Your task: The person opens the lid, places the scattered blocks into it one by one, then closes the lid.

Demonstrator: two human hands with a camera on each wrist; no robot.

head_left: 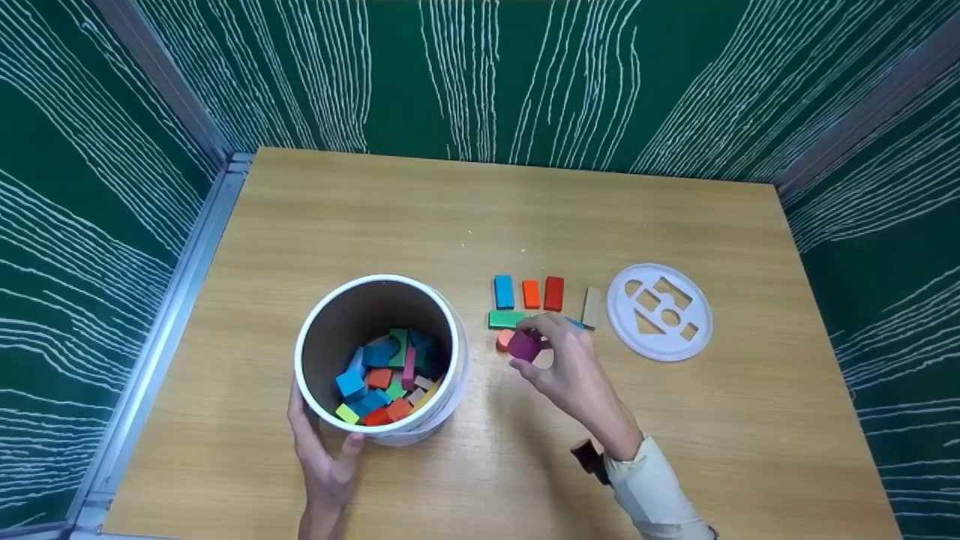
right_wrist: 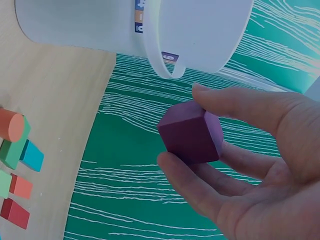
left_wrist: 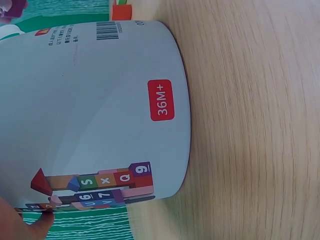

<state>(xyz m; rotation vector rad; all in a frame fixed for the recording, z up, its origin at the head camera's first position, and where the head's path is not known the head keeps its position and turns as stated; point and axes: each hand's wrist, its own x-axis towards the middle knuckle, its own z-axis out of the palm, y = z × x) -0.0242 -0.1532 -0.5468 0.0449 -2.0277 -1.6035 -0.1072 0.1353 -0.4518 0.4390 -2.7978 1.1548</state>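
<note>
One thing to each hand: with the left hand [head_left: 326, 474], touched the white bucket [head_left: 337, 322] at its near left side, thumb and fingers spread apart along the wall. With the right hand [head_left: 574, 364], pinched a purple block [right_wrist: 190, 132] between thumb and fingertips, in the air above the tabletop [head_left: 375, 217], to the right of the bucket and apart from its rim.

Judged the block work part-way along. Counted as inside the bucket: a mixed heap of loose blocks [head_left: 379, 379]. Counted as outside, on the tabletop: a blue block [head_left: 504, 292], an orange block [head_left: 531, 294], a red block [head_left: 553, 293], a beige block [head_left: 591, 307], a green block [head_left: 506, 319], an orange cylinder [head_left: 503, 341] and a bluish piece [head_left: 574, 322] partly hidden behind the right hand. Found the lid [head_left: 660, 346] off, lying to the far right. Could not tell filling from emptying; either way, judged unfinished.

From the head, looked down into the bucket, impossible from either wrist. From the left wrist, read instead its printed outside: a red "36M+" label [left_wrist: 161, 100] and a barcode [left_wrist: 107, 30]. From the right wrist, made out flat faces and sharp edges on the purple block, merely roundish from the head, plus a white loop [right_wrist: 154, 40] against the bucket.
</note>
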